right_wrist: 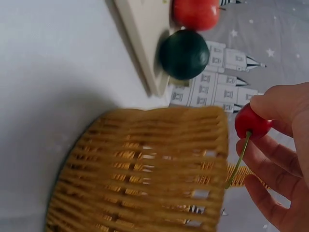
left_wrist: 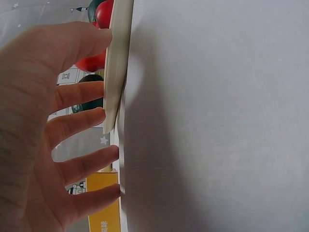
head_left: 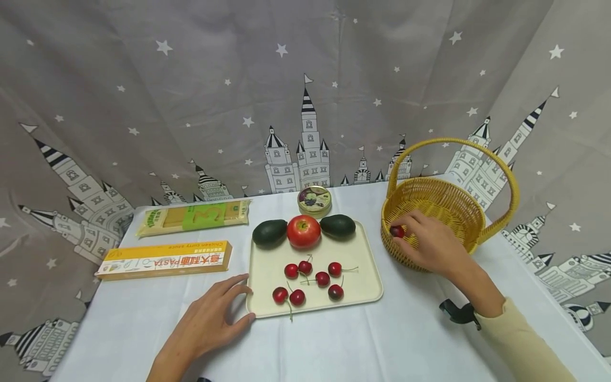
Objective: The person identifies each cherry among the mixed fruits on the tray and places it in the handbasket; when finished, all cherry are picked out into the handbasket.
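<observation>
Between thumb and fingers my right hand pinches a dark red cherry, its green stem hanging down. That hand is over the near left rim of a yellow wicker basket. On a cream tray lie several cherries with stems, and behind them a red apple between two dark green avocados. My left hand touches the tray's left edge with its thumb and some fingertips, fingers spread, as the left wrist view shows.
Left of the tray lie a yellow pasta box and a clear pack of noodles with a green label. A round tin stands behind the apple. The basket's tall handle arches above it. A grey castle-print curtain hangs behind the white-covered table.
</observation>
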`<state>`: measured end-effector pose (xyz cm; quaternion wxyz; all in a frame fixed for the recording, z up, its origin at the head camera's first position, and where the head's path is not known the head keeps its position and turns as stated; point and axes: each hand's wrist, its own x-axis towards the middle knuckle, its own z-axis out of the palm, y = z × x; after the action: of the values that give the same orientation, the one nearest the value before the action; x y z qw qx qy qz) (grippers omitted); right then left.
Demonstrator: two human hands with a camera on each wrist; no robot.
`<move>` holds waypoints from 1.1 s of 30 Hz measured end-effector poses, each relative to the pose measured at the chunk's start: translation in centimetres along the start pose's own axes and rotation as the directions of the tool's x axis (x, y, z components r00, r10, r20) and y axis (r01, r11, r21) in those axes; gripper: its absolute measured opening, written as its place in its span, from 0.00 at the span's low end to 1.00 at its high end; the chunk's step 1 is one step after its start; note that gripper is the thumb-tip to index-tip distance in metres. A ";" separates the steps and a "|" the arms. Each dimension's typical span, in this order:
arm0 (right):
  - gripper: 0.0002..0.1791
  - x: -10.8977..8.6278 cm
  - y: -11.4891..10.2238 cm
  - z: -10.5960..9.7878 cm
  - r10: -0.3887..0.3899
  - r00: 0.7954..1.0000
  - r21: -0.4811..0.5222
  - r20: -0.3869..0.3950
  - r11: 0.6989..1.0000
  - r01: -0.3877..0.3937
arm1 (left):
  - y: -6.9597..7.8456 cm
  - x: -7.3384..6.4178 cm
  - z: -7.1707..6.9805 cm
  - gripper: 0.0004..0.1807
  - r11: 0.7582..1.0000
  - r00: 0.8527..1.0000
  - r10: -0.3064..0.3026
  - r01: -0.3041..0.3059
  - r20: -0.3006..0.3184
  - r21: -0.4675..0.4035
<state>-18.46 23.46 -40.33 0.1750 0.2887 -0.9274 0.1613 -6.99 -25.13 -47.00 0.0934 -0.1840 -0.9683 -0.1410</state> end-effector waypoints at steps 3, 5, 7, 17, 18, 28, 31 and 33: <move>0.19 0.0 0.6 0.2 0.016 1.000 -0.006 0.011 1.000 -0.016 | 0.0 0.0 0.0 0.25 1.000 1.000 -0.011 0.011 0.014 -0.006; 0.19 -0.1 1.0 0.2 0.041 0.999 0.006 0.027 0.999 -0.041 | 0.1 0.0 -0.1 0.25 1.000 1.000 -0.015 0.015 0.020 -0.006; 0.19 -0.1 1.4 0.3 0.068 0.997 0.021 0.045 0.997 -0.069 | 0.1 0.0 -0.1 0.26 1.000 1.000 -0.018 0.018 0.022 -0.006; 0.17 -0.2 3.7 1.0 0.105 0.991 0.027 0.078 0.994 -0.108 | -0.1 0.0 0.0 0.26 1.000 1.000 -0.001 0.001 -0.001 -0.009; 0.17 -0.2 3.9 1.0 0.108 0.990 0.027 0.086 0.993 -0.111 | -0.1 0.0 0.0 0.26 1.000 1.000 0.000 0.000 -0.004 -0.011; 0.16 -0.1 5.5 1.5 0.143 0.972 0.049 0.187 0.987 -0.155 | 0.0 -0.1 0.0 0.26 1.000 1.000 -0.004 0.005 0.007 -0.017; 0.15 0.1 6.2 1.9 0.138 0.970 0.061 0.201 0.986 -0.153 | -0.1 -0.1 0.0 0.26 1.000 1.000 -0.006 0.006 0.012 -0.012; 0.14 0.2 6.7 2.2 0.136 0.969 0.066 0.207 0.986 -0.153 | -0.2 0.0 0.0 0.25 1.000 1.000 -0.010 0.010 0.016 -0.011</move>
<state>-23.04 27.69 -43.52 0.0560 0.2422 -0.9516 0.1809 -7.02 -25.28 -47.03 0.0838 -0.1810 -0.9691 -0.1450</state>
